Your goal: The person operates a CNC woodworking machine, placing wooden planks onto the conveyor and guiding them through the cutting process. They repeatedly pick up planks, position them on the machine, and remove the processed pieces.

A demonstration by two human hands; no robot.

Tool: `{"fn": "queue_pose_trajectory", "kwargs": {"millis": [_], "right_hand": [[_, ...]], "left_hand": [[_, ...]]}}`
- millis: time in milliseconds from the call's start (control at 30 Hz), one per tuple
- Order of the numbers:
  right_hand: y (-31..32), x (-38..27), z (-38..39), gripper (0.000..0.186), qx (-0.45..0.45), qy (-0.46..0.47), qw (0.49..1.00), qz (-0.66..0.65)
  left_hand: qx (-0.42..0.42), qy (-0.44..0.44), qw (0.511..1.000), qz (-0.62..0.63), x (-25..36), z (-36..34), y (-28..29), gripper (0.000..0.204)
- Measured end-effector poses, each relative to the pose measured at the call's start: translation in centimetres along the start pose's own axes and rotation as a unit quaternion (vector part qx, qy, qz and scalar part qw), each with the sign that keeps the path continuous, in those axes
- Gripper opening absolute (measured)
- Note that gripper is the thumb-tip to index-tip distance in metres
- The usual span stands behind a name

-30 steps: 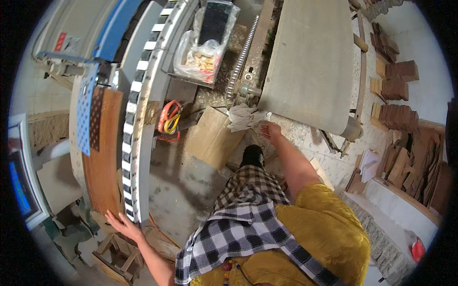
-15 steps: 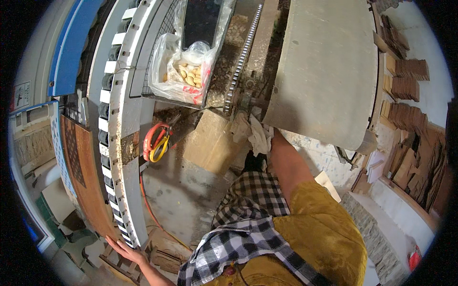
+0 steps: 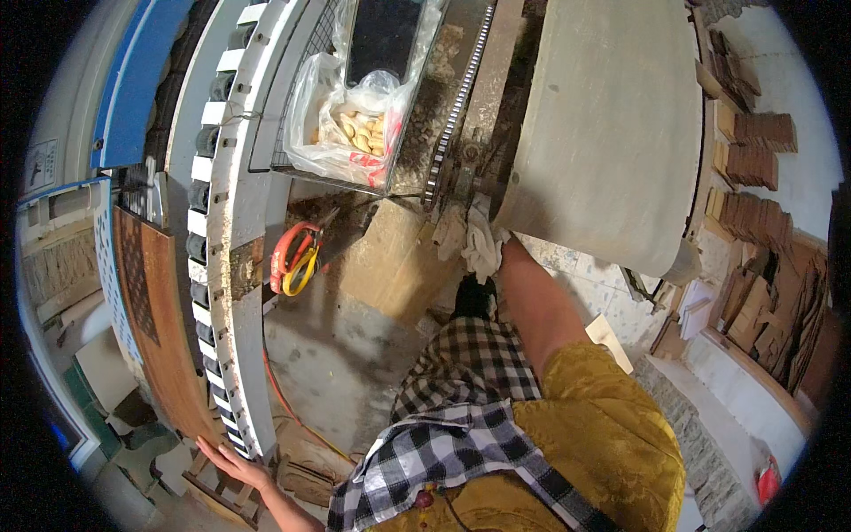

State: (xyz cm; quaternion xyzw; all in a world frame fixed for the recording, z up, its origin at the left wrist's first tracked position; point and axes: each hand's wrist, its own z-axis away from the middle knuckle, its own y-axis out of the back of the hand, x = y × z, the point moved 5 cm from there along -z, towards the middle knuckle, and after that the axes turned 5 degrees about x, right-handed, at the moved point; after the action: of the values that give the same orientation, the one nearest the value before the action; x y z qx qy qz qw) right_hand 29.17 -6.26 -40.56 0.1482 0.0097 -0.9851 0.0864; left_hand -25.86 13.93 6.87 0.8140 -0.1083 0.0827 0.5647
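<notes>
Our left hand [image 3: 232,463] lies with its fingers stretched out and palm uncurled, the fingertips at the near end of a long brown board [image 3: 175,346], clasping nothing that we can see. We reach forward with our right forearm [image 3: 536,297] toward a crumpled pale cloth [image 3: 481,244] by the near end of a wide grey belt [image 3: 612,133]; our right hand is hidden there, so we cannot tell whether it is spread or pinching the cloth. We have the board at our left, between a light-blue perforated strip [image 3: 106,239] and a roller track [image 3: 197,270]; its long axis runs away from us, far end leaning left, near end toward our fingers. The cloth's folds run lengthwise away from us, beside a tan block [image 3: 390,262]
</notes>
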Motion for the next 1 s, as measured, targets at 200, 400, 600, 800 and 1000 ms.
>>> {"fn": "queue_pose_trajectory", "kwargs": {"millis": [200, 400, 600, 800, 1000], "right_hand": [[-1.0, 0.6, 7.3, 0.041, 0.021, -0.024, 0.995, -0.091], [-0.4, 4.4, 12.4, 0.045, -0.017, 0.069, 0.956, -0.286], [-1.9, 2.1, 16.3, 0.047, 0.127, 0.191, 0.971, -0.066], [-2.7, 1.0, 20.1, 0.062, 0.111, 0.371, 0.920, 0.057], [-5.3, -1.2, 19.0, 0.080, 0.253, 0.473, 0.724, 0.435]], "left_hand": [[0.006, -0.030, 1.000, -0.007, -0.1, 0.0, 0.1, 0.047], [0.006, -0.040, 0.999, -0.035, 0.1, -0.2, 0.3, 0.047], [0.008, -0.040, 0.998, -0.041, -0.1, -0.1, 0.3, 0.046], [0.014, -0.041, 0.998, -0.043, 0.2, 0.0, 0.3, 0.046], [0.014, -0.039, 0.998, -0.046, 1.9, -0.2, 0.3, 0.044]]}}
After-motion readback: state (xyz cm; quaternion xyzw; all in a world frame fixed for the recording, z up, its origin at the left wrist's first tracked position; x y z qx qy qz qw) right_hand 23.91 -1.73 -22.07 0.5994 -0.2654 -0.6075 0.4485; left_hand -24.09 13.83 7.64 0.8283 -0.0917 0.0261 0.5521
